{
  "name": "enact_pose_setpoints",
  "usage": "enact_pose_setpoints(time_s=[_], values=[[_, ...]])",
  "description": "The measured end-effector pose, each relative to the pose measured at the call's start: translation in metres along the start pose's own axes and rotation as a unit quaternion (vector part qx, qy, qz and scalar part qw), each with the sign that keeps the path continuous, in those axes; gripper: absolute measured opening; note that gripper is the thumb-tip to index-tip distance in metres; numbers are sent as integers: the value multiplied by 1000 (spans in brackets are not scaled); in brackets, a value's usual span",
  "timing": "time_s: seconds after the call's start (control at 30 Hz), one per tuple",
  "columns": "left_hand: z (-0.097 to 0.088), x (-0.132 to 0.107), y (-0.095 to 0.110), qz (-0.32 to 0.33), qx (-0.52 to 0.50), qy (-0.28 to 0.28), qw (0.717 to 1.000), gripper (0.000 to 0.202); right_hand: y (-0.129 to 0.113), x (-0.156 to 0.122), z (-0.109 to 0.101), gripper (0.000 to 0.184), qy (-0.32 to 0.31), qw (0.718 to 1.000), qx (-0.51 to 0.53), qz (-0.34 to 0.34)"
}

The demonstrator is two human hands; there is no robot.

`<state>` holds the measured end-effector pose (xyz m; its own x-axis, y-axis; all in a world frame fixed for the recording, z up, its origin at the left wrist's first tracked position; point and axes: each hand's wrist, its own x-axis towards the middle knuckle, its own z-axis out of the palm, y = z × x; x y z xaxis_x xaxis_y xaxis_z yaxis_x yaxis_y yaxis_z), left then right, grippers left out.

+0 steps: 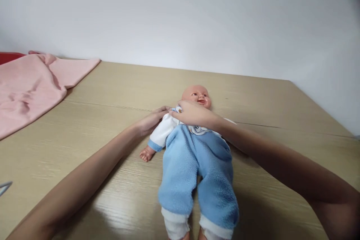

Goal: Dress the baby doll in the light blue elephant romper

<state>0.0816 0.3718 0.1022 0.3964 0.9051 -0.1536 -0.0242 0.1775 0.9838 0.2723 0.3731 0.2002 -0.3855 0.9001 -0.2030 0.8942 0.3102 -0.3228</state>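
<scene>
A baby doll (197,92) lies on its back, its head away from me. It wears light blue fleece overalls (180,165) over a white top (164,131) with blue cuffs. My right hand (194,114) reaches across the doll's chest, thumb and fingers closed on the overalls' shoulder strap (178,109). From the other side my left hand (153,120) meets it at the same shoulder, fingers bent together at the strap's edge. The right hand covers the doll's neck and part of its chest. One doll arm (146,153) points down along the left; the other is mostly hidden behind my right forearm.
A wooden table (126,86) carries the doll, with a seam running across it. At the far left lies a rumpled pink cloth (30,86), with something red (11,57) behind it. A thin grey tip (5,186) pokes in at the left edge. A white wall (180,15) stands behind.
</scene>
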Motion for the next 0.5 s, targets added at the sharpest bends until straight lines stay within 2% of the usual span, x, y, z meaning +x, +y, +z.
enact_pose_setpoints(time_s=[0.1, 0.23, 0.33, 0.4, 0.5], values=[[-13, -20, 21, -28, 34, -7, 999, 41, -1, -1, -1, 46, -5, 999, -42, -8], [-25, -38, 50, -107, 180, -54, 976, 63, -2, 4, -2, 42, -4, 996, -81, -34], [-20, -44, 56, -102, 266, -60, 957, 70, -10, 15, 0, 39, -12, 994, -97, -57], [-12, -48, 55, -84, 321, -33, 943, 64, -18, 25, 4, 31, -25, 992, -104, -70], [-1, -57, 54, -86, 417, -8, 905, 54, -26, 44, 11, 13, -26, 991, -108, -79]])
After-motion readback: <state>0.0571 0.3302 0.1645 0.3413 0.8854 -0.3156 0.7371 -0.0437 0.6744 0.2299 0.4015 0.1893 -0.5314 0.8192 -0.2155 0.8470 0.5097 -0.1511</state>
